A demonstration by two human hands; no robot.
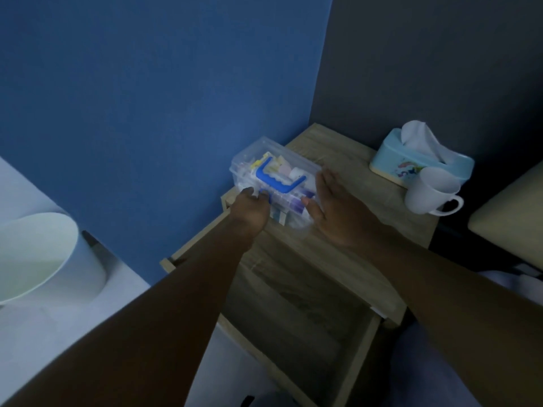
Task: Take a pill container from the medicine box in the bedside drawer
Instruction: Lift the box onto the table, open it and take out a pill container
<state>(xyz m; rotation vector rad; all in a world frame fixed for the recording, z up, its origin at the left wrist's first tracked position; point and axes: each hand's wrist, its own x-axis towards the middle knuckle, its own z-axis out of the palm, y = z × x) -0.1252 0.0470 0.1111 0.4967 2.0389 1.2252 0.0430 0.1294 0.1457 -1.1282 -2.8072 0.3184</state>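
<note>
Resting on the nightstand top near its left edge, the clear medicine box lies with its blue handle up and lid shut, the drawer below pulled open. The left hand curls its fingers on the box's near end; the right hand lies flat and open against its right side. A tissue box and white mug sit at the right; pill containers inside are too blurred to pick out

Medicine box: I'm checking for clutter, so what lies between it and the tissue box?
In the head view, only bare wooden nightstand top separates the medicine box from the tissue box.
</note>
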